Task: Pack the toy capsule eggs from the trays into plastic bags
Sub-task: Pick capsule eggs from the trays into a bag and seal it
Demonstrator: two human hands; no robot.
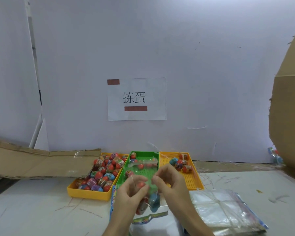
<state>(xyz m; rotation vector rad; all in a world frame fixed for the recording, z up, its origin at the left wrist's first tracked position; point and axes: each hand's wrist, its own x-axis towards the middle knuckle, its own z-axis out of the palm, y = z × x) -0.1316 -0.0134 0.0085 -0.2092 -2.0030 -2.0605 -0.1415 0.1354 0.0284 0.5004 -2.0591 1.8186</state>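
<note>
White wall and a pale table fill the head view. Both forearms are cut off by the bottom edge. The left hand and right hand each pinch an edge of a clear plastic bag with curled fingers. Its outline is hard to trace. A red egg sits at the left fingertips and a blue egg hangs below, blurred by the film. The bag partly veils the green tray just beyond the hands. A full yellow tray lies beyond the left hand and a sparse yellow tray beyond the right. A stack of bags lies beside the right wrist, and cardboard is cut off at the far right.
</note>
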